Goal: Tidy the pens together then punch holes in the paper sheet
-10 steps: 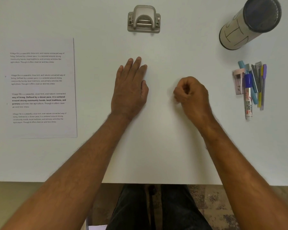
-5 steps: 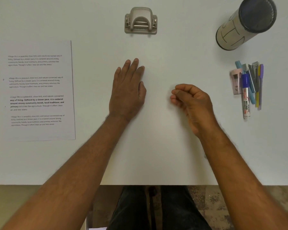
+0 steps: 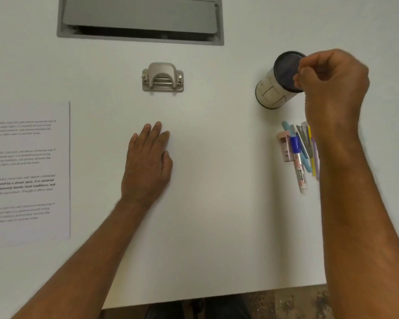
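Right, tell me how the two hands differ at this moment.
The left hand lies flat, fingers extended, at mid-table; the right hand is curled, fingers bunched, at the pen holder. The left looks sharp, the right blurred. Both appear to hold nothing.

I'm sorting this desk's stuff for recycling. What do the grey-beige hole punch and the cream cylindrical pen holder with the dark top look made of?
The grey-beige hole punch looks like painted or plated metal: a dull satin sheen, with shiny pins at its sides. The cream cylindrical pen holder looks like matte card or plastic with dark drawn lines; its dark top is too blurred to judge.
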A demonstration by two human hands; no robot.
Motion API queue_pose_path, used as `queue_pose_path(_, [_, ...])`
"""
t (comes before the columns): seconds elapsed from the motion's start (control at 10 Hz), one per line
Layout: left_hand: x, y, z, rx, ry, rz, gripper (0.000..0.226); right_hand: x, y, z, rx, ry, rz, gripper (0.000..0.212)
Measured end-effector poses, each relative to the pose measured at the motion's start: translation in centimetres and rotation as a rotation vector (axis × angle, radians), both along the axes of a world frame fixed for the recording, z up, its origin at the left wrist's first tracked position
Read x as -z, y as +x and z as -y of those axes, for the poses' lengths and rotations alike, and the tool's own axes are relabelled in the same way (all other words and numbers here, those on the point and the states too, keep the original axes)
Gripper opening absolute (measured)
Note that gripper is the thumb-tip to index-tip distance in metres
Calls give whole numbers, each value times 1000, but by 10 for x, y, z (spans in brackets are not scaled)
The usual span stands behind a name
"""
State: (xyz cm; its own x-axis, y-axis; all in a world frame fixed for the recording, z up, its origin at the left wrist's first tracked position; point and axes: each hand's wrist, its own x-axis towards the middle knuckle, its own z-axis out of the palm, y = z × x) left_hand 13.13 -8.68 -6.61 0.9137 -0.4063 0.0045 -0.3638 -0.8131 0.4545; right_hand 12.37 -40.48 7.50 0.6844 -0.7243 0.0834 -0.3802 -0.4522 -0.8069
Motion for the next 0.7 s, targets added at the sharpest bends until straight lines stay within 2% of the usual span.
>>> queue_pose_path(0.1, [-1,0,0,3,1,5,50,-1,13,20,-84,-305,-187,24])
queue_pose_path(0.2, [-1,0,0,0,1,1,50,3,19,28,-110,-390,-263,29])
queue_pose_path(0.3, [-2,0,1,-2,3,-12,50,5,22,31,-103,-411,-257,26])
queue_pose_path(0.5, [-3,0,1,8,-2,-6,50,7,19,24,-66,-479,-210,23])
queue_pose_path(0.6, [-3,-1,0,10,-8,8,50,5,16,17,-100,-467,-111,23])
queue_pose_path(0.7, [-1,1,2,-3,-15,31,50,17,-4,-10,-119,-501,79,18])
